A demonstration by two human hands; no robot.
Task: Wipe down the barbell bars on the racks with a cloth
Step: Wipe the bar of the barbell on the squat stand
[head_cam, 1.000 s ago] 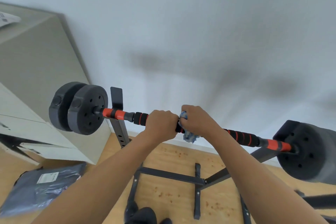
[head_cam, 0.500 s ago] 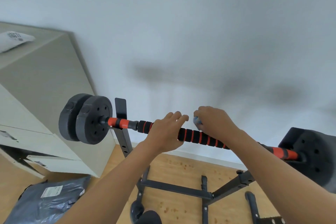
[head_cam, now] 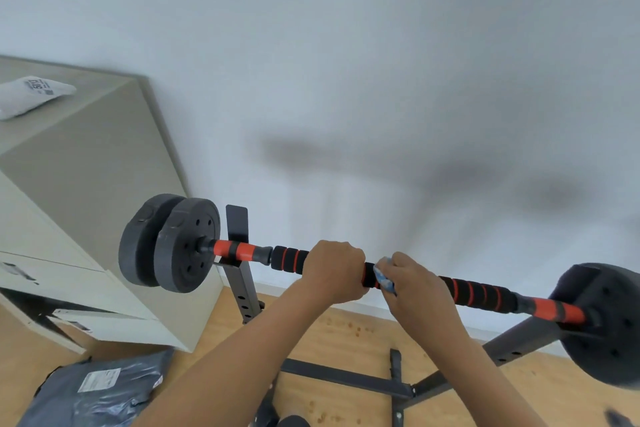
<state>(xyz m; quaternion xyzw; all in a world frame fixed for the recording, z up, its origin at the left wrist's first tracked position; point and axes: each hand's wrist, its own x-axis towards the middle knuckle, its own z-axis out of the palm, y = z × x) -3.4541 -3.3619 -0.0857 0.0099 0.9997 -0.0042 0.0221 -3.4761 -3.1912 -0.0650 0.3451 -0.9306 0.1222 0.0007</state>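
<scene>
Gripping the bar, left fingers curl beside right fingers pinching the cloth, between grey plates, rack upright behind.

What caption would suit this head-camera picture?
The left hand grips the racked barbell bar while the right hand holds a blue cloth against it.

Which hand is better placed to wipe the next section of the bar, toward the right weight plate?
Probably the right hand: it holds the blue cloth on the bar, with the striped grip free beside it. The left hand grips the bar without cloth.
</scene>
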